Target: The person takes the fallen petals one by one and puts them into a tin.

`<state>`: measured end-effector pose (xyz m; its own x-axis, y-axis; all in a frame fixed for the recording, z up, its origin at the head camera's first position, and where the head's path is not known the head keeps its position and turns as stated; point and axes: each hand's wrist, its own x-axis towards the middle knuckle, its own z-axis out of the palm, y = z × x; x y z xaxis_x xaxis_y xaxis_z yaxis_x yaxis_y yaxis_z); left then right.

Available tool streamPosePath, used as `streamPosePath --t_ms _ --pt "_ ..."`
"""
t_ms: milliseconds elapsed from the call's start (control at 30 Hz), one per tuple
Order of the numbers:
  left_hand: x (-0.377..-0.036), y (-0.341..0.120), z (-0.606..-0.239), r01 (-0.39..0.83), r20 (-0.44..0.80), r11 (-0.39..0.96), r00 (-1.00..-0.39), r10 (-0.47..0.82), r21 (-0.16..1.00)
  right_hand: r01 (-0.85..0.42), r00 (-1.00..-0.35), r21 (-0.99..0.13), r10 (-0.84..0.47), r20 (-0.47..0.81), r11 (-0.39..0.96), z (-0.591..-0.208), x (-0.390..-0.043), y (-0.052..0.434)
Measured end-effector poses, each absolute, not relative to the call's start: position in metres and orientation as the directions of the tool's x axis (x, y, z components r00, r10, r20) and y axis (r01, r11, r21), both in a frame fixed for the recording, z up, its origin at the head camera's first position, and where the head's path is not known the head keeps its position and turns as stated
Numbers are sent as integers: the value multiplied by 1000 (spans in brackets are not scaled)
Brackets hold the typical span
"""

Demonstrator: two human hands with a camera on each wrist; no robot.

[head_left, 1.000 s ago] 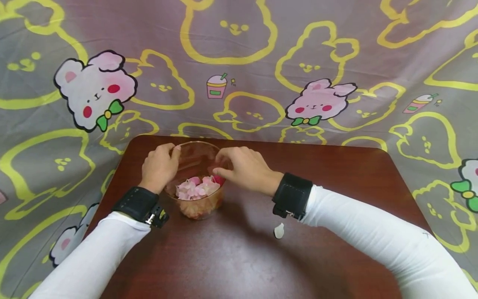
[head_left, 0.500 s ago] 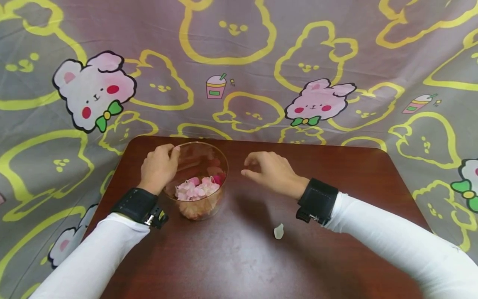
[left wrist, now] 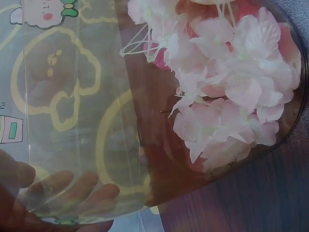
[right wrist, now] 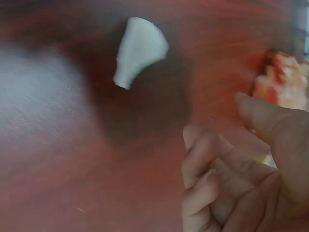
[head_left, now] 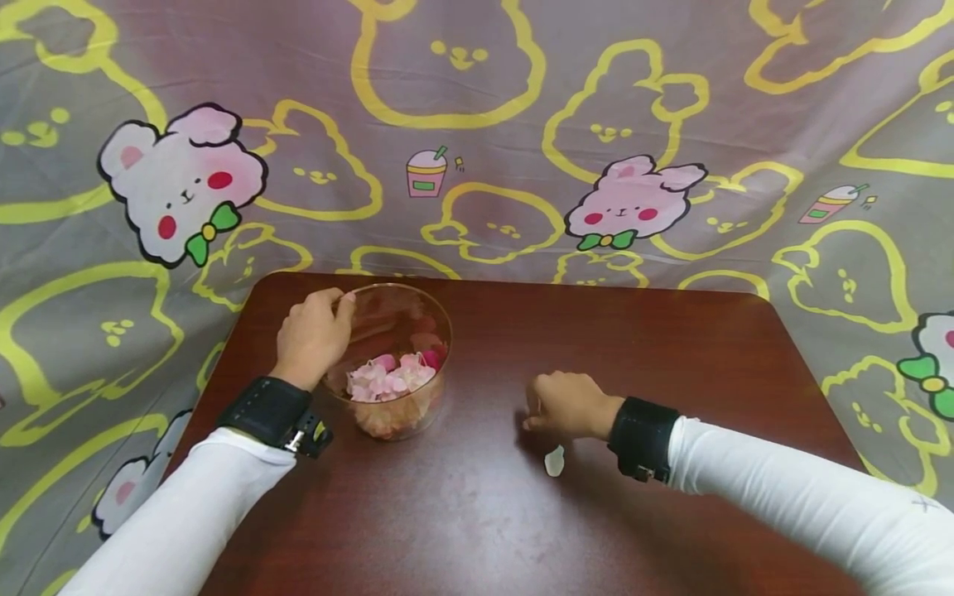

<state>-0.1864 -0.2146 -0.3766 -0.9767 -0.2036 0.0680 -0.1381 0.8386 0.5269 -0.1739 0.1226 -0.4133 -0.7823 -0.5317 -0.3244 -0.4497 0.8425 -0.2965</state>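
At the table's left stands a transparent, brown-tinted bowl (head_left: 398,418) with a slanted rim. Pale pink artificial flowers (head_left: 383,379) lie inside it, a darker pink one among them; the left wrist view shows these flowers (left wrist: 231,82) close up. My left hand (head_left: 311,341) holds the bowl by its left rim, thumb on one side of the wall and fingers on the other. My right hand (head_left: 572,406) hovers low over the table with loosely curled fingers and holds nothing. Just in front of it lies a single whitish petal (head_left: 554,461); the right wrist view has this petal (right wrist: 141,48) near the fingertips.
The dark reddish-brown table (head_left: 447,530) has rounded far corners. A grey cloth (head_left: 492,149) with cartoon animals hangs behind it and along both sides.
My right hand has left the bowl's right rim, moving right and then down towards the petal. The left hand stays at the bowl.
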Motion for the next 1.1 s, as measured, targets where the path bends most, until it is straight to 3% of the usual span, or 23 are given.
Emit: streamPosePath --t_ms 267,533,967,1100 --pt "-186 -214 -376 -134 73 840 -977 -201 525 -471 -751 -288 -550 -364 834 -438 -158 139" --pt "-187 -216 -377 -123 96 842 -975 -202 525 -415 -745 -337 -528 -408 845 -450 -148 149" --pt "-187 -215 -378 -121 91 842 -976 -197 526 -482 -702 -394 -614 -361 783 -456 -148 156" --pt "-187 -214 -377 -121 87 842 -977 -195 526 -486 -715 -408 -620 -324 773 -447 -155 155"
